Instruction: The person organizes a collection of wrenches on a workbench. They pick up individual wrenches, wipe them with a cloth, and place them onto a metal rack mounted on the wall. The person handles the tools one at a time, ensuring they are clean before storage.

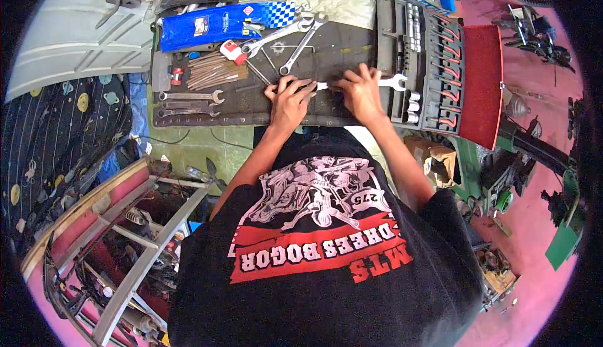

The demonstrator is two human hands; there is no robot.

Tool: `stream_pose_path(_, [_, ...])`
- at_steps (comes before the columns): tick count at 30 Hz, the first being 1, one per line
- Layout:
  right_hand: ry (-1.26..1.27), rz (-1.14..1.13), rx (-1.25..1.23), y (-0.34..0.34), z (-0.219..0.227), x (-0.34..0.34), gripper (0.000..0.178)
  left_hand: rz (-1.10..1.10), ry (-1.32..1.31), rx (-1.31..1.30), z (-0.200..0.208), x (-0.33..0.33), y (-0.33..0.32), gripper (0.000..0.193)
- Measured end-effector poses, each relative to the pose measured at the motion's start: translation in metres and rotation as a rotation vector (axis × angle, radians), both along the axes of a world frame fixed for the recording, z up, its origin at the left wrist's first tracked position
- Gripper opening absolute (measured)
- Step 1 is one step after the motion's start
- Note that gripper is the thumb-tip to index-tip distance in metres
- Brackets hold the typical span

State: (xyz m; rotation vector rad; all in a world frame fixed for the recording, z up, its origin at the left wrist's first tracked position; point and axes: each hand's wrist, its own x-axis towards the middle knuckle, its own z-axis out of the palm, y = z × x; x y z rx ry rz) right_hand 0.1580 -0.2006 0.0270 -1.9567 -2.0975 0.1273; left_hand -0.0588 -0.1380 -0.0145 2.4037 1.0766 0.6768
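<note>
A combination wrench (396,83) lies level across the near part of the dark mat, its open jaw sticking out to the right. My right hand (363,95) is closed over its shank, the fingers slightly smeared. My left hand (289,103) has its fingers bent round the wrench's left end, which they mostly hide. Beyond my left hand a larger wrench (276,38) and a combination wrench (304,45) lie at a slant. Several smaller wrenches (191,97) rest in a row at the mat's left. A thin metal rod (258,72) reaches toward my left fingers.
To the right sits an open tool case with a red lid (482,83), holding sockets (411,105) and red-marked tools (447,77). A blue packet (220,27), a red-and-white bottle (233,52) and brown sticks (213,72) lie at the left. A metal frame (151,246) stands lower left.
</note>
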Motion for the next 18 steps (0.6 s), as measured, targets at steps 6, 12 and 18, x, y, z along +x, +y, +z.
stream_pose_path(6, [0.021, 0.067, 0.001, 0.017, -0.008, -0.02, 0.031, 0.007, 0.015, 0.009, -0.008, -0.001, 0.001, 0.025])
stream_pose_path(12, [-0.057, -0.115, -0.037, -0.025, 0.003, 0.042, 0.038, 0.038, -0.015, 0.012, -0.008, 0.001, 0.0, 0.024])
stream_pose_path(18, [-0.093, -0.079, 0.011, -0.009, 0.0, 0.005, 0.033, 0.036, -0.01, 0.015, -0.004, 0.003, 0.001, 0.023])
